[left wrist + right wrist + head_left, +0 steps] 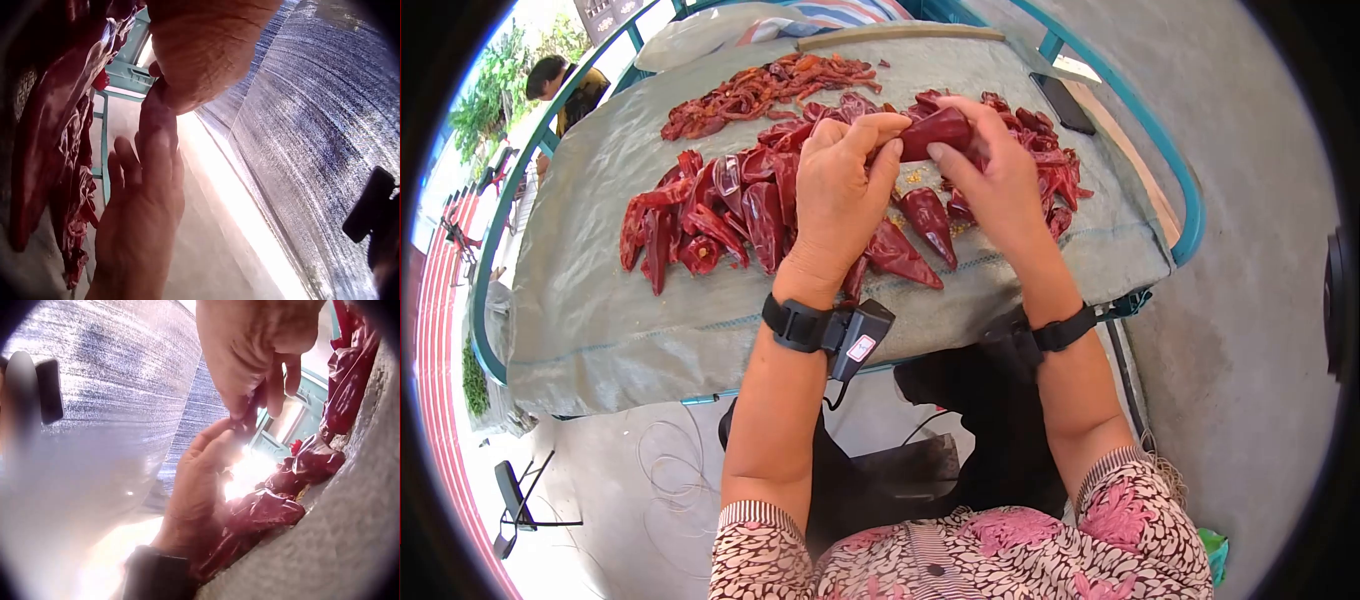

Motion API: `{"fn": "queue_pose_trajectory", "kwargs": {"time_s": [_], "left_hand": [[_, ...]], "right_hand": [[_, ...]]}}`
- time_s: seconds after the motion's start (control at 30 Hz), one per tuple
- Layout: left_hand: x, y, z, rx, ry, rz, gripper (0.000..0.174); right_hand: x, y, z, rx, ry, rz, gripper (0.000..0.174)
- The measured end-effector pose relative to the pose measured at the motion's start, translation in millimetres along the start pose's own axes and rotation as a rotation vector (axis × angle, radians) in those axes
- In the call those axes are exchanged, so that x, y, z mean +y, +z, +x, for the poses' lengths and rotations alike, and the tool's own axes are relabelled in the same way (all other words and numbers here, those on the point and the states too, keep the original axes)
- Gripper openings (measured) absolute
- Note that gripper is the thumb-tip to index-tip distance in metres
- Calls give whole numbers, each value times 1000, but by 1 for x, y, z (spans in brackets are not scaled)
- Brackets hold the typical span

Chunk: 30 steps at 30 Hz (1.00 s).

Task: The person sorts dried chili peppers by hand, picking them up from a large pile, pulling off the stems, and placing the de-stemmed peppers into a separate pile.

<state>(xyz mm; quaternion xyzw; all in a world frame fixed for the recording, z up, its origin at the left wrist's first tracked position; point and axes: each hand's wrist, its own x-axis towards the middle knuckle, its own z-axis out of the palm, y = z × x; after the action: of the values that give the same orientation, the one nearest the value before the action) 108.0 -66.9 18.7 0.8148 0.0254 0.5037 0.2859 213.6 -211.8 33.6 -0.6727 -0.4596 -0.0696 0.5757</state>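
A dark red dried pepper [940, 132] is held between both hands above the heap. My right hand [998, 185] grips its wide end, thumb underneath and fingers over the top. At the other end, my left hand [840, 190] pinches it between thumb and curled forefinger. In the right wrist view the pepper [250, 415] shows as a small dark piece between the fingertips of the two hands. Below them a glossy whole pepper [927, 225] lies by some yellow seeds [915, 178].
Whole dried peppers [765, 210] are heaped left of the hands, and more [1060, 175] lie on the right. Behind is a pile of thin red pieces [760, 92]. A phone [1062, 103] rests near the cart's teal rail [1190, 215]. A person [575, 90] is at the far left.
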Motion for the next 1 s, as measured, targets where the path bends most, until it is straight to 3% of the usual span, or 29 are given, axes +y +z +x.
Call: {"fn": "queue_pose_trajectory", "kwargs": {"time_s": [0.03,0.13,0.23,0.3,0.4,0.5,0.6,0.7,0.8,0.87,1.0], "left_hand": [[0,0,1,11,37,-13,23],[8,-6,4,-99,-86,-40,23],[26,-30,11,-392,-398,-209,25],[25,-41,13,-469,-411,-245,28],[26,-61,17,-679,-419,-210,36],[21,-70,11,-814,-283,-61,44],[15,-65,4,-900,-182,31,51],[19,-58,1,-886,-167,48,52],[20,-56,5,-827,-234,39,51],[16,-59,5,-721,-227,-7,51],[23,-67,14,-708,-277,27,51]], "right_hand": [[0,-6,2,-5,44,-17,41],[0,-28,5,76,212,-40,40],[21,-56,6,100,239,-189,43],[15,-60,3,178,274,-437,47],[12,-57,1,336,20,-899,43],[3,-50,0,95,-50,-772,42],[-20,-25,-13,-247,183,-620,41],[-20,-9,-21,-399,167,-646,40],[-12,-2,-21,-371,92,-564,36],[-6,-4,-18,-361,127,-485,37],[-7,-25,-4,-266,252,-268,41]]}}
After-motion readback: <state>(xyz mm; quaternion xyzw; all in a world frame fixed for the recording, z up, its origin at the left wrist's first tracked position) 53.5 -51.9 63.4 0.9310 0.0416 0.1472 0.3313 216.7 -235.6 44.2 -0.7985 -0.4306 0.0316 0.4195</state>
